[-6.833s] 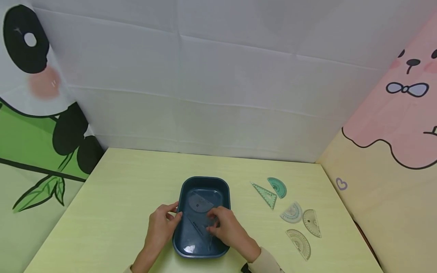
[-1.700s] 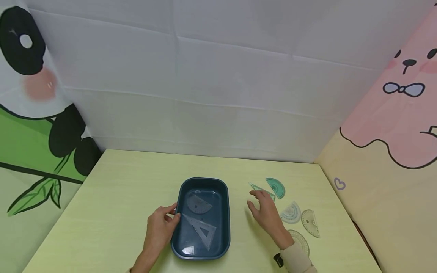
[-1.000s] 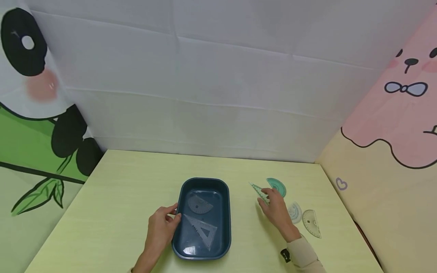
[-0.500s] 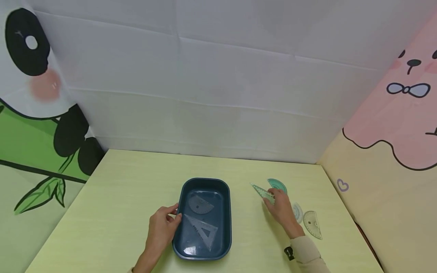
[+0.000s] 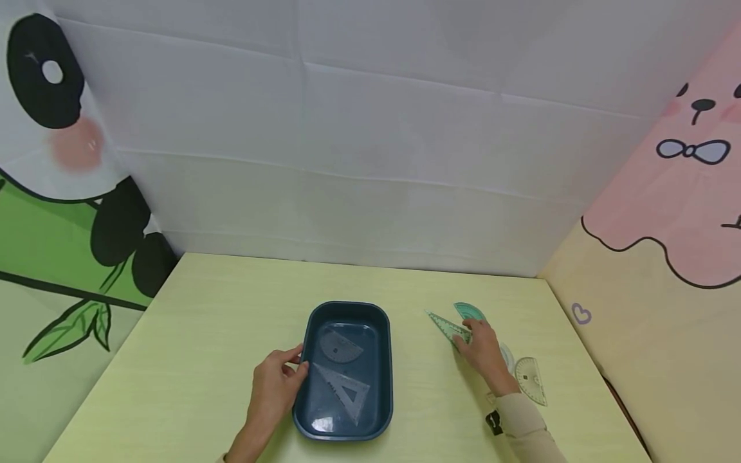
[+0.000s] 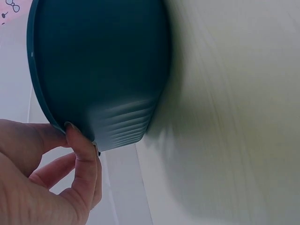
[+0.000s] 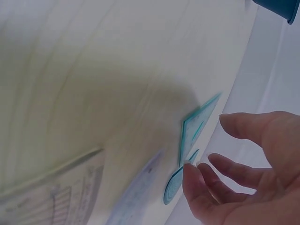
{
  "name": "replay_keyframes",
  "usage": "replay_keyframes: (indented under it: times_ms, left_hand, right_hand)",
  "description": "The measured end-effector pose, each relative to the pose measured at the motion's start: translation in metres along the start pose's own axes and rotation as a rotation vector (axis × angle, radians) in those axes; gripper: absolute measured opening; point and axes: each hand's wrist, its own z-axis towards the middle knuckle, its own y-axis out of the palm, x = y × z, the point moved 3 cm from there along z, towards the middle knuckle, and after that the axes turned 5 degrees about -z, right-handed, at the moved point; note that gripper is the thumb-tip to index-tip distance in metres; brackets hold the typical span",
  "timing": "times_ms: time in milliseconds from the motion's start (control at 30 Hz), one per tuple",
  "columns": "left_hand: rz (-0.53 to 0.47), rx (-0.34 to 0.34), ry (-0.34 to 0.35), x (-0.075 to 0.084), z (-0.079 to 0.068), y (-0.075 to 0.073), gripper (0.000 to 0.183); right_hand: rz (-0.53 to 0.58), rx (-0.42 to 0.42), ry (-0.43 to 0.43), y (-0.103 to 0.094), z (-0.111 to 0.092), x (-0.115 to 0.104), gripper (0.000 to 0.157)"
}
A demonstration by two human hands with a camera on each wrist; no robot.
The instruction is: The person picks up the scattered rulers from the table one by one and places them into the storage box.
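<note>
My left hand (image 5: pixel 274 386) pinches the left rim of a dark blue plastic tray (image 5: pixel 390 366) between thumb and fingers; the left wrist view shows this grip on the tray (image 6: pixel 103 61) up close. Inside the tray lie a clear protractor (image 5: pixel 338 347) and a clear set square (image 5: pixel 338 384). On the right, my right hand (image 5: pixel 483 350) hovers at the near end of a green set square (image 5: pixel 442 325), partly covering it. The right wrist view shows the thumb and fingers apart, with nothing between them, near the set square (image 7: pixel 190 126) and a green protractor (image 7: pixel 174 185).
A pale protractor (image 5: pixel 507 357) lies partly behind the right hand, with a clear protractor (image 5: pixel 529 381) beside it. Another protractor (image 5: pixel 492 399) is mostly hidden by the right sleeve. A white cloth wall (image 5: pixel 359 212) closes the table's back; printed panels flank both sides.
A clear set square, earlier at the right hand in the tray, now lies flat there. The right hand has moved from the tray to the green set square and shifted slightly right. The left hand stays.
</note>
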Motion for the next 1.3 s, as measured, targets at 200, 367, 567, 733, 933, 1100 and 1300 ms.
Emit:
replay_keyframes:
  times_ms: [200, 367, 567, 733, 933, 1100, 1300]
  left_hand:
    - [-0.004, 0.001, 0.002, -0.001, 0.0, 0.0, 0.033]
    - [-0.007, 0.001, 0.004, -0.001, 0.001, 0.001, 0.033]
    - [-0.006, 0.0, -0.006, -0.001, 0.001, 0.0, 0.034]
    - [-0.005, -0.001, -0.012, 0.001, 0.001, 0.0, 0.034]
    - [-0.009, 0.008, -0.005, -0.001, 0.001, 0.0, 0.034]
    - [-0.016, 0.009, 0.002, -0.002, 0.001, 0.0, 0.034]
    - [-0.022, 0.005, 0.002, -0.003, 0.001, 0.0, 0.034]
  right_hand:
    - [-0.006, -0.038, 0.05, 0.002, 0.004, 0.004, 0.042]
    - [-0.018, -0.053, 0.065, 0.003, 0.006, 0.007, 0.043]
    - [-0.042, -0.077, 0.073, 0.004, 0.007, 0.009, 0.044]
    - [-0.057, -0.095, 0.077, 0.006, 0.008, 0.009, 0.047]
    - [-0.054, -0.111, 0.077, 0.004, 0.009, 0.01, 0.045]
    - [-0.017, -0.134, 0.08, 0.003, 0.007, 0.011, 0.046]
    - [0.011, -0.148, 0.094, 0.004, 0.007, 0.014, 0.046]
